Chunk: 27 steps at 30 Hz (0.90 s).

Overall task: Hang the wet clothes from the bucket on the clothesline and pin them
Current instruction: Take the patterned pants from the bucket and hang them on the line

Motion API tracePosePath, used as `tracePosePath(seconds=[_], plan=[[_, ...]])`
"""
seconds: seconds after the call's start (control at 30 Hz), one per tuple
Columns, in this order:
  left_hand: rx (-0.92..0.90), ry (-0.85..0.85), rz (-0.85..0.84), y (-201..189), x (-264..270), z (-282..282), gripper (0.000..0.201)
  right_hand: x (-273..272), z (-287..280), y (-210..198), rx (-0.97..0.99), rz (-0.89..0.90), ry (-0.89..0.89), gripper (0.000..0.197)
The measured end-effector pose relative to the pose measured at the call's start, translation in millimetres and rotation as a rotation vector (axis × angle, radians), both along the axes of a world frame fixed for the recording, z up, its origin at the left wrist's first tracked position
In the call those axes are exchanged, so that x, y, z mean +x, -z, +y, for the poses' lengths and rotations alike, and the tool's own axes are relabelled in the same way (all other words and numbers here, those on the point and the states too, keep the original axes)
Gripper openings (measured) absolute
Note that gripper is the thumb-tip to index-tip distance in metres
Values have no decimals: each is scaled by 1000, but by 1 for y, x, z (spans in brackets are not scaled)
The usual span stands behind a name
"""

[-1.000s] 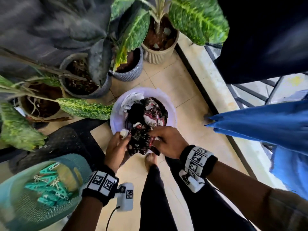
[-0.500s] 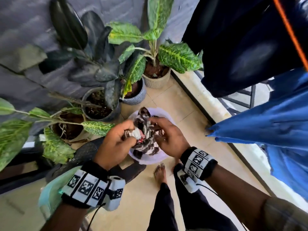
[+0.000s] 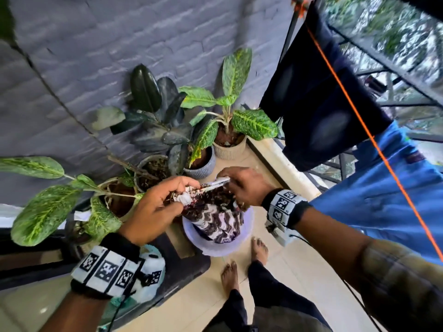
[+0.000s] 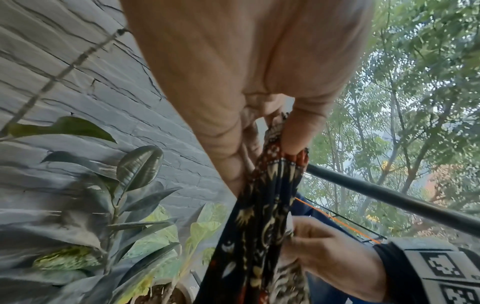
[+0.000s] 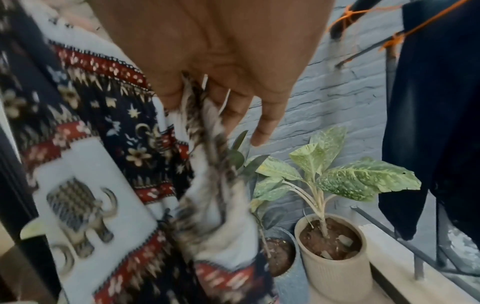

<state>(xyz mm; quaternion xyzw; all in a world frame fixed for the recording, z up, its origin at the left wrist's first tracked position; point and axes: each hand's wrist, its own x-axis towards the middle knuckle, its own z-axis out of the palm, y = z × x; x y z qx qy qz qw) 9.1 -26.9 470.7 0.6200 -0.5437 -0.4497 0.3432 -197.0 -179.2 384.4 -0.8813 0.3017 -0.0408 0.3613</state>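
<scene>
Head view: your left hand (image 3: 153, 212) and right hand (image 3: 244, 185) each pinch the top edge of the patterned cloth (image 3: 215, 216), fingers clamped on it. A second ago it sat bunched in the bucket (image 3: 215, 248); now it hangs clear above, so it's ready for the orange line (image 3: 359, 121) to your right. The cloth is limp, pleated, dark with red bands and white panels.

Both my arms are reaching out in front of me, tracker bands on both wrists. My left hand (image 3: 153, 209) is curled up pinching, thumb against fingers (image 4: 306, 131). My right hand (image 3: 244, 185) sits just beside it, knuckles up, fingers curled in a grip too.
</scene>
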Motion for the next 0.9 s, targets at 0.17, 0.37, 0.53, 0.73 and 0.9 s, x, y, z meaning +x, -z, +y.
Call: tracePosePath(seconds=[0.17, 0.37, 0.53, 0.73, 0.9], plan=[[56, -23, -117, -8, 15, 7, 15, 7, 1, -43, -64, -166, 8, 41], [-18, -77, -128, -28, 18, 11, 21, 28, -3, -116, -243, -210, -141, 40], [-44, -228, -348, -28, 15, 10, 49, 48, -13, -170, -429, -174, -274, 36], [-68, -253, -454, -22, 39, 14, 39, 47, -36, -190, -493, 13, -314, 32], [-80, -220, -453, -30, 52, 11, 25, 16, -58, -174, -491, 333, -350, 64]])
